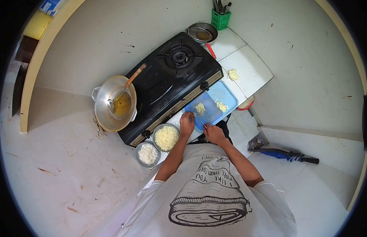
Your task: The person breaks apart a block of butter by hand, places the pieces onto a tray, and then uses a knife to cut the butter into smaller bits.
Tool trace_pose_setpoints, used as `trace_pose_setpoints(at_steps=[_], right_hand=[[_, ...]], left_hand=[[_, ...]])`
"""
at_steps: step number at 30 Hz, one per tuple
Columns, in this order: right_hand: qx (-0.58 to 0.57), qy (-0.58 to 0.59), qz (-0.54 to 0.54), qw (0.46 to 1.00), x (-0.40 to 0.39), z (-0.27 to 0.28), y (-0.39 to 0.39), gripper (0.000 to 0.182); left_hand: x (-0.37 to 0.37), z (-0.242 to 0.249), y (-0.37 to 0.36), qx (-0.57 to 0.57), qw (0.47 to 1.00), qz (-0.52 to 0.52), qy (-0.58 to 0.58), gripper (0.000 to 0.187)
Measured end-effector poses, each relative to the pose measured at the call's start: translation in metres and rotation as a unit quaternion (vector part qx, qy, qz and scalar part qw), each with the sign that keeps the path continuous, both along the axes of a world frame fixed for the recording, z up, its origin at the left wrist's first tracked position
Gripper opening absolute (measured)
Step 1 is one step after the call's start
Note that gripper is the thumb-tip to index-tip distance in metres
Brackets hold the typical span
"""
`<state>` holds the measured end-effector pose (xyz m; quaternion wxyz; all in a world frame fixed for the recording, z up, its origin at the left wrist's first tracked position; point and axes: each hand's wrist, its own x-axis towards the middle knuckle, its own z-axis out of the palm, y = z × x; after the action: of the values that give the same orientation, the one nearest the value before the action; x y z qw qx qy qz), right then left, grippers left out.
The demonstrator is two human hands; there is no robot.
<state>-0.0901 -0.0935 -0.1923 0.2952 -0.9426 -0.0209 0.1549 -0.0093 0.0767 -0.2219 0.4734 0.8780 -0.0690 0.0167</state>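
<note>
In the head view, my left hand [187,121] rests at the left edge of a blue cutting board [209,115], fingers curled together; whatever they pinch is too small to make out. My right hand [212,132] is closed around the handle of a knife [205,126] at the board's near edge, its blade hardly visible. Beyond the hands lies a small pile of finely chopped pale pieces [199,108]. Farther right on the board sits a second pile of larger pale yellow pieces [221,106].
A black gas stove [167,75] carries a wok [102,108] with oil and a ladle [130,83]. Bowls of yellowish shreds [166,138] and white shreds [148,153] stand left of my arm. Behind are a pale heap [232,74], a red-handled pan [211,50] and a green basket [221,20].
</note>
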Motion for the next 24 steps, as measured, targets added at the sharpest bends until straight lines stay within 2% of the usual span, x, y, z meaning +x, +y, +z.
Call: trace_pose_setpoints(at_steps=[6, 9, 15, 24], right_hand=[[-0.006, 0.024, 0.016, 1.0, 0.01, -0.013, 0.005, 0.032], [-0.012, -0.008, 0.005, 1.0, 0.013, -0.019, 0.011, 0.031], [-0.035, 0.032, 0.019, 0.999, 0.002, -0.002, 0.001, 0.032], [-0.023, -0.037, 0.011, 0.999, 0.015, -0.021, 0.008, 0.032]], left_hand=[[0.0, -0.006, 0.002, 0.01, 1.0, -0.008, -0.013, 0.007], [0.001, -0.005, 0.001, 0.016, 1.0, -0.009, -0.008, 0.006], [0.0, -0.003, 0.0, -0.016, 1.0, 0.009, 0.011, 0.006], [-0.001, -0.002, 0.0, 0.0, 1.0, 0.002, 0.007, 0.006]])
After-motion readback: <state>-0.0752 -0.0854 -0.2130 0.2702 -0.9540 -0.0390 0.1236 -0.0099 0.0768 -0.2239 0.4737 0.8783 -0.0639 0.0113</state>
